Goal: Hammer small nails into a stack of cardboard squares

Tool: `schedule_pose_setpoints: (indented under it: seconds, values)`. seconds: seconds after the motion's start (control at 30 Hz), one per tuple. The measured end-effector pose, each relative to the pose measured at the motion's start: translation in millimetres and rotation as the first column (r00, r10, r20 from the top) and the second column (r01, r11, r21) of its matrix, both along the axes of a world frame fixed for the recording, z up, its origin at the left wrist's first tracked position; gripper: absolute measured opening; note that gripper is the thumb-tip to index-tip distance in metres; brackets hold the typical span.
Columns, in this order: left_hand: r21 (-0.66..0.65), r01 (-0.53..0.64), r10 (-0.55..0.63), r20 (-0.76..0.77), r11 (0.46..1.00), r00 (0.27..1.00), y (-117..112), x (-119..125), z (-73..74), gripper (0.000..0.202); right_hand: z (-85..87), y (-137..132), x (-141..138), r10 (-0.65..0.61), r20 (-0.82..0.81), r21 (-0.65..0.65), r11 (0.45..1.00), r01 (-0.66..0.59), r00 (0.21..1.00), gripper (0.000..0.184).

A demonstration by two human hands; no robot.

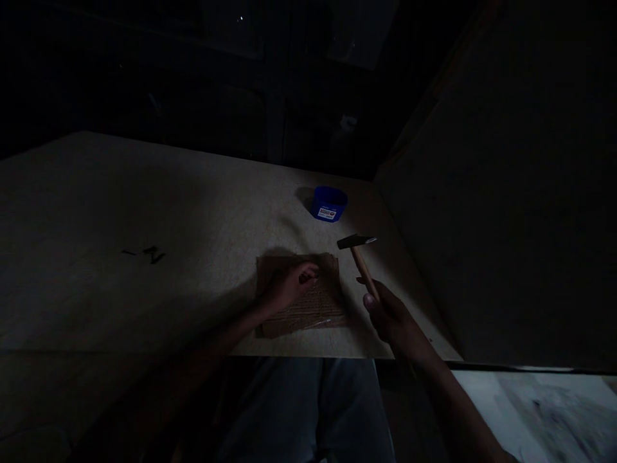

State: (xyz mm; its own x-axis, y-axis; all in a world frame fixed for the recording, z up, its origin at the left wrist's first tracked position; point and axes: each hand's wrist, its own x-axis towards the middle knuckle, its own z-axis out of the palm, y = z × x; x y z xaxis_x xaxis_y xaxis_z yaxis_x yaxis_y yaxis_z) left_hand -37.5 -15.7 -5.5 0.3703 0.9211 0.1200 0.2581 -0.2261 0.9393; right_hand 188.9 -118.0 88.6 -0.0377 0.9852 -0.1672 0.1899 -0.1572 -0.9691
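Note:
My right hand (388, 315) is closed round the wooden handle of a small hammer (359, 251), whose dark metal head is raised just right of a brown cardboard piece (313, 308). My left hand (289, 286) rests on that cardboard, its fingers pinched together on something too small to make out. The cardboard lies flat on a pale board tabletop (144, 225) near its front edge.
A blue plastic tub (328, 203) with a label stands behind the hammer. A few small dark nails (153, 254) lie on the tabletop at the left. A tall upright board (506, 225) closes off the right side. My legs show below the table edge. The scene is dim.

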Motion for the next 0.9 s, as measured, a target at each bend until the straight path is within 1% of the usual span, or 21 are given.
schedule_pose_setpoints:
  seconds: [0.03,0.1,0.17,0.23,0.37,0.5,0.57,0.73,0.9]
  values:
    - [0.000,0.000,0.000,0.002,1.000,1.000,0,0,0.1,0.026,4.7,-5,0,0.002,0.043,-0.022,1.000,-0.001,0.999,0.047]
    - [0.001,0.002,-0.002,0.012,1.000,1.000,0,0,-1.0,0.027,8.6,-13,-1,0.029,0.133,-0.049,0.999,-0.023,0.991,0.049]
    - [0.006,0.005,-0.005,0.025,1.000,1.000,1,0,-3.3,0.026,7.1,-18,-4,0.062,0.209,-0.016,0.998,-0.060,0.976,0.049]
    - [0.014,0.008,-0.008,0.036,1.000,0.999,1,0,-5.7,0.026,4.2,-23,-8,0.063,0.252,0.029,0.997,-0.072,0.966,0.049]
    - [0.009,-0.005,0.004,0.035,1.000,0.999,1,-1,-6.8,0.034,0.5,-30,-15,0.033,0.287,0.061,0.997,-0.053,0.957,0.052]
    - [0.006,-0.048,0.048,-0.018,0.999,0.999,1,-1,-3.4,0.039,-3.5,-30,-16,0.118,0.310,0.041,0.990,-0.137,0.944,0.048]
    - [-0.002,-0.048,0.048,-0.027,0.999,0.999,1,-1,-1.4,0.039,-5.2,-29,-15,0.135,0.297,0.044,0.987,-0.155,0.945,0.046]
    - [-0.039,-0.028,0.029,0.008,0.999,1.000,-1,-1,2.6,0.038,-7.3,-30,-16,0.059,0.246,0.107,0.990,-0.088,0.967,0.045]
    - [-0.043,-0.050,0.050,0.005,0.998,0.999,-1,-1,-0.9,0.038,-10.5,-25,-18,0.123,0.278,0.042,0.989,-0.140,0.953,0.046]
